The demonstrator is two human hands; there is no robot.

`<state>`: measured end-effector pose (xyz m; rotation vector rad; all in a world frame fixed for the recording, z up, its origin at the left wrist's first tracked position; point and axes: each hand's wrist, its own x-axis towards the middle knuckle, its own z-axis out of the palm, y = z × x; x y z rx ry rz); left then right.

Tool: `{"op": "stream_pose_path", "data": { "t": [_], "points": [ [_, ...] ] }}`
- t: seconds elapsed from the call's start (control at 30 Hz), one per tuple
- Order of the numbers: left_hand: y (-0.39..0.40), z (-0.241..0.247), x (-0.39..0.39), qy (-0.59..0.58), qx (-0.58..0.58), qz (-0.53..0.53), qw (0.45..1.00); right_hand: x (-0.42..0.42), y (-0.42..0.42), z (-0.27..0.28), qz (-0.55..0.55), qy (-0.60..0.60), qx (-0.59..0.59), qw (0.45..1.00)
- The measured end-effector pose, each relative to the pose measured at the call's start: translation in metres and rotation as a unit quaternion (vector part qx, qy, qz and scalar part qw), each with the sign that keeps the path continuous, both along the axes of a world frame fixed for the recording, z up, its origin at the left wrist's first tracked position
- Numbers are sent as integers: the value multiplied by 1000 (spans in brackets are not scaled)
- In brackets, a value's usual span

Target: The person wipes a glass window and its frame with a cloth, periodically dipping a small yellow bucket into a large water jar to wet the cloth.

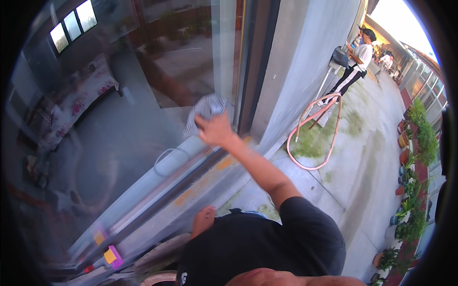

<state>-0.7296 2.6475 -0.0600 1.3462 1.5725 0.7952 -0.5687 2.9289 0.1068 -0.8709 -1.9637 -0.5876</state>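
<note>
My right hand (215,129) is stretched out and presses a striped cloth (200,111) to the window pane (143,132), close to the pane's lower right corner. Beside my black shirt, below the window sill (200,178), is my left hand (205,217); its fingers look curled, and whether it holds anything I cannot tell. A purple and yellow block-like object (113,256) lies on the sill towards the lower left, with a small red thing (88,269) beside it. Through the glass show a bed or bench with a flowered cover (78,103) and a grey floor.
Along the wall (297,68) to the right, a pink hose (331,150) hangs in loops above the concrete ground. Farther back a person (357,60) stands by a dark bag (340,57), with another person beyond. Potted plants (404,157) line the far right side.
</note>
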Motion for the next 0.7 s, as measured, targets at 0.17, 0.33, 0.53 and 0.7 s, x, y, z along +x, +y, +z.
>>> {"op": "stream_pose_path", "data": {
  "t": [0.17, 0.33, 0.53, 0.7],
  "points": [
    [-9, -7, -2, -102, -82, 25, 991, -13, 28, 239, 17, 231, 211, 950],
    [2, -4, 7, -61, -96, 13, 993, -61, -30, 215, 131, 88, 172, 972],
    [-3, -3, 6, -96, -92, -42, 990, -25, -5, 41, 139, -71, 58, 986],
    [-33, -3, -9, -123, -113, 41, 985, 39, 34, 183, -106, 146, 134, 974]
  ]
}}
